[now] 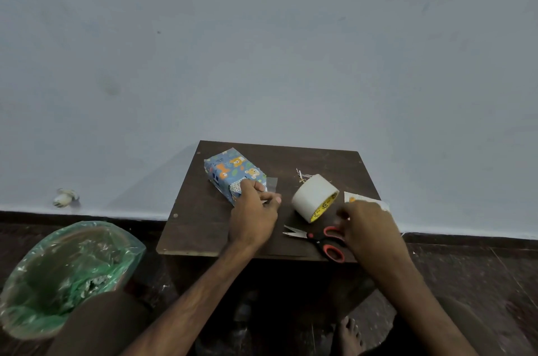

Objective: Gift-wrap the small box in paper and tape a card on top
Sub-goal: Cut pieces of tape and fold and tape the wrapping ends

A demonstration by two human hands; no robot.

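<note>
— Where is the box?

— The wrapped box (233, 172) lies on the far left part of the dark desk (201, 227). Its paper is blue with orange bears. One end faces the wall (262, 50) and the other faces the person.

— And the left hand?

— The left hand (253, 217) sits at the near end of the box. Its fingers (271, 197) are bent and close together, touching that end. A strip of clear tape (272, 182) sticks out just past them, to the right of the box. Whether they pinch the strip or only press on it, I cannot tell.

— The right one?

— The right hand (371, 229) is well apart from the box, over the near right of the desk, with its back to the camera, and it is blurred. It covers the near edge of the card (362, 199) and part of the upper red handle of the scissors (316, 237). Its fingers are hidden, so I cannot tell if they are spread or holding something.

— What lies between the hands?

— A tape roll (313, 197), white with a yellow core, stands leaning on its edge between the box and the card. The scissors lie in front of it, blades slightly parted and pointing left.

— Anything off the desk?

— A bin (132, 242) lined with a green bag stands on the floor (465, 268) to the left. A small pale object (65, 198) lies at the foot of the wall.
</note>
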